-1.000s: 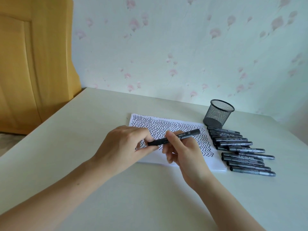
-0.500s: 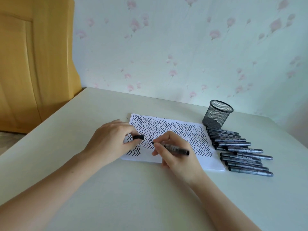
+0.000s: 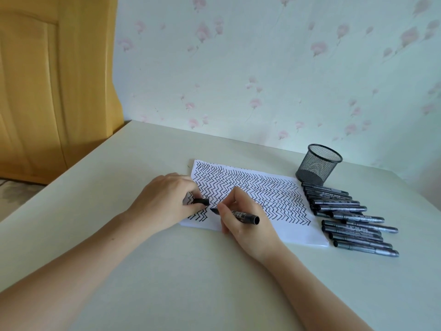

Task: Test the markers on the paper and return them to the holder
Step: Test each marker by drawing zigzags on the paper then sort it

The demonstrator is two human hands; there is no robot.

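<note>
While right hand (image 3: 243,220) covers paper (image 3: 296,230) | marker (image 3: 241,215) tip hidden

The paper (image 3: 250,194) lies on the table (image 3: 167,271), near its far edge. Right of the paper's far corner stands the holder (image 3: 317,164); before the holder a row of markers (image 3: 350,218) (all lying flat) runs along the paper's right side.

A room in a home: floral wallpaper (image 3: 262,68) with pink blossoms covers the wall behind a plain pale table (image 3: 167,271), and a yellow wooden door (image 3: 47,91) stands at the left.
</note>
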